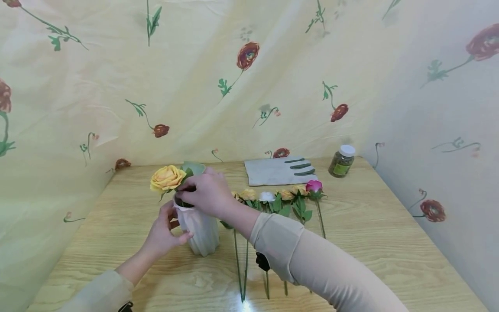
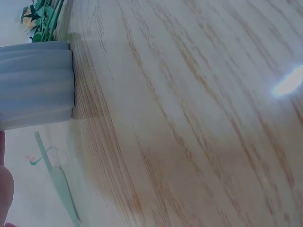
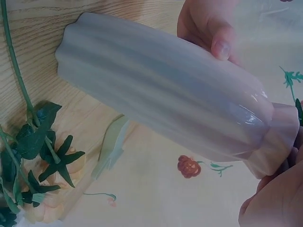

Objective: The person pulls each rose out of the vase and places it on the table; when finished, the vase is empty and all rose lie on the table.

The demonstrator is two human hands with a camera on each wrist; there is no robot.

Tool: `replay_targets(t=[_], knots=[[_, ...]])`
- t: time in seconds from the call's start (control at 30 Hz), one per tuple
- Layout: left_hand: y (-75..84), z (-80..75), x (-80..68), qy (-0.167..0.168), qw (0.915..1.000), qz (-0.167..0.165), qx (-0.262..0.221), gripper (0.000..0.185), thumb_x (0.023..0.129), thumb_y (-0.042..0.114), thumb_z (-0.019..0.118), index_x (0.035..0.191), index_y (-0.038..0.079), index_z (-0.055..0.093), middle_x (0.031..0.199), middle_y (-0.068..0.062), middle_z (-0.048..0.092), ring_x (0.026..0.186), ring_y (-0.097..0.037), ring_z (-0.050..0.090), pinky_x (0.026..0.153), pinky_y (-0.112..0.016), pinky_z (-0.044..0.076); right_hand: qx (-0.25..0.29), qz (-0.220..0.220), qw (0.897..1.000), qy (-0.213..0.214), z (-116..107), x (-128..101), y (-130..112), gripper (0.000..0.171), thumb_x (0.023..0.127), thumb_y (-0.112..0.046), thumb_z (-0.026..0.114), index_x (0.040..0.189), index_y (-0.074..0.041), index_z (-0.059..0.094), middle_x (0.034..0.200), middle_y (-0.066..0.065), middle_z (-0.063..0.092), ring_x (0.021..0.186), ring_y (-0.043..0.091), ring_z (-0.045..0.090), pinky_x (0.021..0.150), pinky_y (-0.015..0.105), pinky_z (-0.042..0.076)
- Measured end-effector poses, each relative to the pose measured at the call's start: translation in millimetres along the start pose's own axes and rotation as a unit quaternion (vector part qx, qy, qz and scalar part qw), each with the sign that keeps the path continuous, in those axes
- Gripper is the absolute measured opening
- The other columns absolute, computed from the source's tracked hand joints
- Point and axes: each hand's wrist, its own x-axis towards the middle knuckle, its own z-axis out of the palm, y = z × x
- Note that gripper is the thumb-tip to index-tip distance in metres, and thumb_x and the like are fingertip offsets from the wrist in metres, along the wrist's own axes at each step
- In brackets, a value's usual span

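Note:
A white fluted vase [image 1: 200, 232] stands on the table, left of centre. My left hand [image 1: 165, 232] grips its left side near the neck; in the right wrist view that thumb [image 3: 221, 47] lies against the vase wall. Over the mouth, my right hand [image 1: 206, 193] pinches a yellow rose [image 1: 167, 178] just below its bloom. The bloom leans out to the left above the rim, and the lower stem is hidden by the hand and vase. Part of the right hand [image 3: 274, 198] also shows at the rim in the right wrist view.
Right of the vase lie several loose flowers, including a white one [image 1: 267, 197] and a pink rose [image 1: 314, 187], their stems toward me. Behind them are a pale glove [image 1: 269, 172] and a white-lidded jar [image 1: 341, 162]. A pale green object [image 1: 195, 167] is behind the vase.

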Motion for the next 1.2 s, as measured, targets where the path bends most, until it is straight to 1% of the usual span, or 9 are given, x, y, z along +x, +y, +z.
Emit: replay_targets(t=[0.1, 0.2, 0.23, 0.37, 0.5, 0.6, 0.7, 0.93, 1.2], knots=[[0.0, 0.2, 0.5, 0.003, 1.0000, 0.009, -0.002, 0.090, 0.059, -0.004, 0.075, 0.130, 0.010, 0.022, 0.103, -0.006, 0.047, 0.085, -0.016, 0.049, 0.073, -0.024, 0.047, 0.071, 0.005, 0.997, 0.008, -1.1, 0.1, 3.2, 0.012, 0.079, -0.034, 0.062, 0.086, -0.027, 0.069, 0.075, -0.021, 0.061, 0.073, 0.003, 0.043, 0.070, 0.022, 0.036], [2.5, 0.7, 1.0, 0.006, 0.9998, 0.020, 0.002, 0.091, 0.058, -0.006, 0.075, 0.130, 0.008, 0.021, 0.104, -0.008, 0.047, 0.084, -0.015, 0.049, 0.073, -0.024, 0.048, 0.157, 0.009, 0.987, 0.009, -3.3, 0.5, 6.0, 0.011, 0.079, -0.026, 0.063, 0.085, -0.020, 0.069, 0.077, -0.016, 0.063, 0.072, 0.001, 0.051, 0.062, 0.015, 0.042], [4.8, 0.7, 1.0, 0.007, 0.9997, 0.022, 0.003, 0.091, 0.058, -0.007, 0.075, 0.130, 0.007, 0.020, 0.104, -0.009, 0.047, 0.084, -0.015, 0.049, 0.072, -0.025, 0.048, 0.184, 0.011, 0.983, 0.008, -4.3, 0.7, 6.6, 0.011, 0.080, -0.024, 0.063, 0.086, -0.018, 0.069, 0.078, -0.014, 0.063, 0.072, 0.002, 0.053, 0.058, 0.016, 0.044], [18.2, 0.4, 0.9, 0.004, 0.9996, 0.028, 0.008, 0.088, 0.058, -0.010, 0.073, 0.127, 0.003, 0.020, 0.103, -0.013, 0.046, 0.084, -0.015, 0.049, 0.071, -0.025, 0.048, 0.277, 0.051, 0.960, 0.014, -7.5, 0.9, 9.2, 0.012, 0.079, -0.022, 0.063, 0.088, -0.016, 0.069, 0.082, -0.011, 0.063, 0.071, 0.005, 0.056, 0.057, 0.019, 0.047], [29.6, -0.5, 0.8, 0.005, 0.9994, 0.031, 0.011, 0.084, 0.058, -0.012, 0.072, 0.124, -0.001, 0.022, 0.101, -0.015, 0.046, 0.082, -0.015, 0.048, 0.071, -0.025, 0.048, 0.351, 0.085, 0.931, 0.044, -8.5, 1.2, 14.4, 0.012, 0.078, -0.022, 0.064, 0.088, -0.015, 0.068, 0.084, -0.010, 0.062, 0.076, 0.006, 0.057, 0.063, 0.023, 0.048], [32.5, -0.8, 0.6, 0.009, 0.9994, 0.031, 0.011, 0.083, 0.057, -0.012, 0.072, 0.123, -0.001, 0.023, 0.099, -0.015, 0.047, 0.081, -0.016, 0.048, 0.071, -0.025, 0.048, 0.384, 0.088, 0.917, 0.065, -8.7, 1.9, 19.4, 0.013, 0.079, -0.020, 0.064, 0.089, -0.012, 0.067, 0.087, -0.008, 0.063, 0.080, 0.006, 0.057, 0.069, 0.023, 0.047], [33.3, -0.7, 0.3, 0.013, 0.9994, 0.030, 0.013, 0.083, 0.056, -0.012, 0.072, 0.123, 0.000, 0.024, 0.096, -0.014, 0.048, 0.080, -0.016, 0.048, 0.071, -0.026, 0.049, 0.421, 0.094, 0.899, 0.082, -10.0, 2.1, 23.5, 0.015, 0.079, -0.018, 0.064, 0.090, -0.009, 0.067, 0.088, -0.003, 0.064, 0.081, 0.009, 0.058, 0.071, 0.024, 0.047], [31.5, 0.3, 0.8, 0.019, 0.9996, 0.017, 0.008, 0.084, 0.055, -0.013, 0.073, 0.123, 0.001, 0.026, 0.093, -0.012, 0.049, 0.081, -0.017, 0.049, 0.072, -0.026, 0.048, 0.448, 0.093, 0.878, 0.138, -21.7, -1.2, 29.7, 0.017, 0.078, -0.020, 0.065, 0.088, -0.007, 0.066, 0.086, 0.002, 0.063, 0.080, 0.014, 0.057, 0.071, 0.027, 0.048], [31.3, 0.6, 2.3, 0.021, 0.9992, 0.033, 0.000, 0.083, 0.054, -0.014, 0.072, 0.121, 0.000, 0.026, 0.094, -0.014, 0.049, 0.080, -0.017, 0.048, 0.071, -0.023, 0.048, 0.514, 0.092, 0.829, 0.201, -37.3, -3.6, 35.9, 0.014, 0.077, -0.013, 0.065, 0.086, -0.003, 0.063, 0.087, 0.005, 0.062, 0.085, 0.016, 0.056, 0.076, 0.030, 0.046]])
